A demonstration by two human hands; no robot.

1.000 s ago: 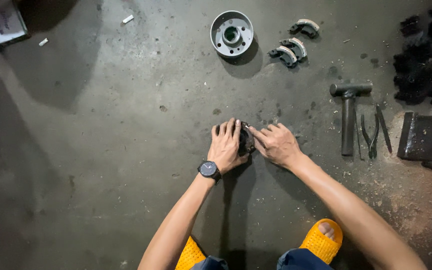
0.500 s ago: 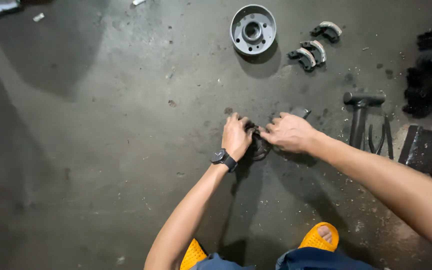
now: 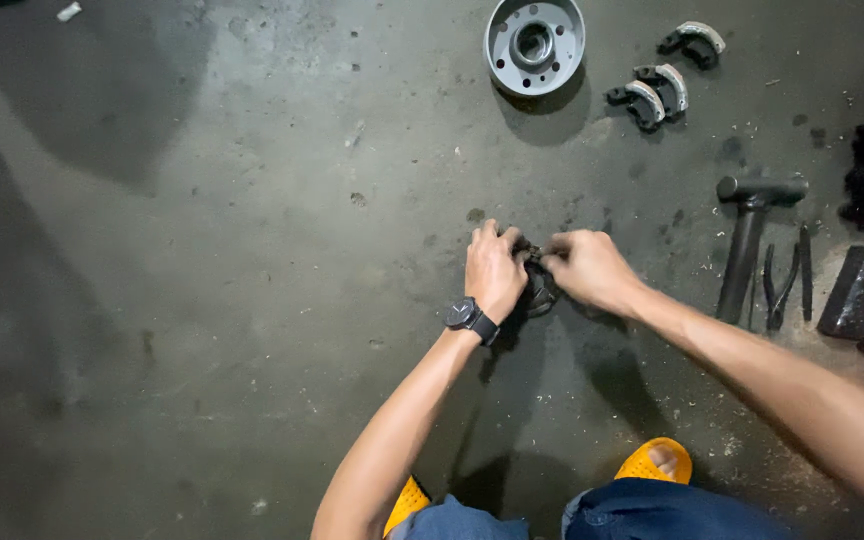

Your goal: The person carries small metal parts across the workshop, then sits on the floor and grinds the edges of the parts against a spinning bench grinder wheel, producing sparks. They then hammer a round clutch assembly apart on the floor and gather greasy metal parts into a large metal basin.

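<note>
Shifted slightly since a second ago, left hand (image 3: 494,270) and right hand (image 3: 592,270) both clamp the dark round part (image 3: 537,290), lying on the floor between them, left of the hammer (image 3: 747,235).

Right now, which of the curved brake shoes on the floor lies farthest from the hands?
The lone shoe at the top right, lying apart; the other two lie paired together just below it, nearer the right hand.

Left hand (image 3: 495,272), right hand (image 3: 592,270) together, curled.
</note>
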